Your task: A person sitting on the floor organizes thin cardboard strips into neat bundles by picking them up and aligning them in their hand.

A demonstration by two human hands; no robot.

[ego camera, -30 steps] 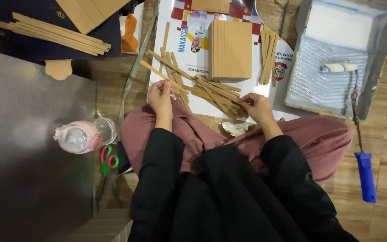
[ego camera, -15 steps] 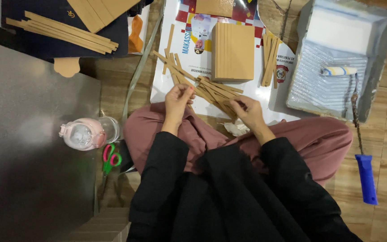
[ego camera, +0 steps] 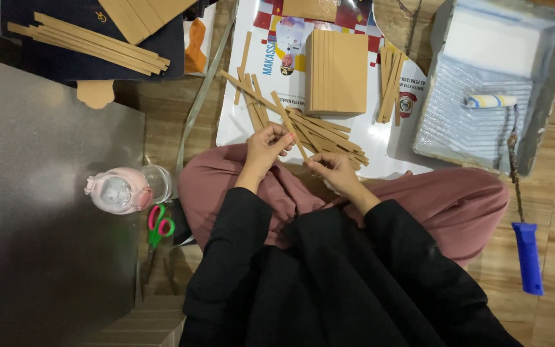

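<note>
I sit cross-legged on the floor in black sleeves and pink trousers. My left hand (ego camera: 266, 146) and my right hand (ego camera: 333, 171) both pinch one thin cardboard strip (ego camera: 288, 124) that slants up to the left between them. Just beyond my hands lies a loose pile of similar brown strips (ego camera: 321, 132) on a printed white sheet (ego camera: 380, 144). A stack of cardboard rectangles (ego camera: 336, 72) rests further back on the same sheet, with a few more strips (ego camera: 390, 83) to its right.
A grey metal surface (ego camera: 40, 193) fills the left, with a pink-lidded bottle (ego camera: 120, 191) and pink-green scissors (ego camera: 157, 230) beside it. A paint tray (ego camera: 483, 83) holding a roller with a blue handle (ego camera: 528, 257) sits right. More strips (ego camera: 88, 42) lie on a dark folder at the back left.
My hands have drawn closer together toward my lap, and they now hold a single strip lifted from the pile.
</note>
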